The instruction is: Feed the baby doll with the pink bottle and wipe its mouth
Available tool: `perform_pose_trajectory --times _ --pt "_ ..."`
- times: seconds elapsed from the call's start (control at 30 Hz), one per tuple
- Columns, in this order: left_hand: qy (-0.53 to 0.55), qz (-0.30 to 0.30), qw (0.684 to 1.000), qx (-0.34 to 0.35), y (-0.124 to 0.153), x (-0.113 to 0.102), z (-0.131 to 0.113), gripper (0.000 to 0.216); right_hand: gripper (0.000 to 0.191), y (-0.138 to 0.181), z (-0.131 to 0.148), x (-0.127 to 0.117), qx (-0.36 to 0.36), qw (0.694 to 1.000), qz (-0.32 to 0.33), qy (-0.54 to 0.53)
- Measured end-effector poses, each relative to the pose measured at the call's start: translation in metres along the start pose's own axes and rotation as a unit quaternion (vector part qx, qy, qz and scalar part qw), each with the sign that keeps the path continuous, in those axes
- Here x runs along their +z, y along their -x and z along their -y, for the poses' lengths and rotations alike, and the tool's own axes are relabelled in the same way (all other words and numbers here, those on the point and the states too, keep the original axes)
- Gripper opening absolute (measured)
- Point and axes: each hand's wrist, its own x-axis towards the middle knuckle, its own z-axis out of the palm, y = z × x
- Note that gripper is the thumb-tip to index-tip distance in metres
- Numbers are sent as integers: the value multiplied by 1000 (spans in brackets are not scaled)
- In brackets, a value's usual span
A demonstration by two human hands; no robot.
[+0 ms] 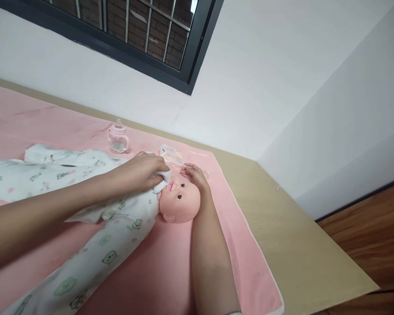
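Observation:
A baby doll in a white romper with green animal prints lies on its back, its head to the right. My left hand reaches across the doll's chest and is closed on a small white cloth, which is at the doll's chin, just beside its mouth. Beyond the head, my right hand rests against the far side of the doll's face. Its fingers are stretched out and hold nothing; the forearm runs along the top of the head.
On the pink mat stands a pink baby bottle with handles, close to the wall. A clear plastic packet lies beyond my hands. The wooden tabletop shows right of the mat, and a dark-framed window is above.

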Motion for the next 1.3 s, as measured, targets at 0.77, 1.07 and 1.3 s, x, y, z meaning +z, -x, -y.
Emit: perform_pose_trajectory --times 0.77,1.07,1.3 --pt "156 40 986 35 1 -10 -2 14 18 -3 -1 -2 4 1000 7 15" --pt "106 34 993 40 -2 -7 -10 13 20 -4 -1 -2 3 1000 7 8" --pt "56 16 997 43 -5 -3 -5 16 20 -5 -3 -3 -3 1000 9 3"
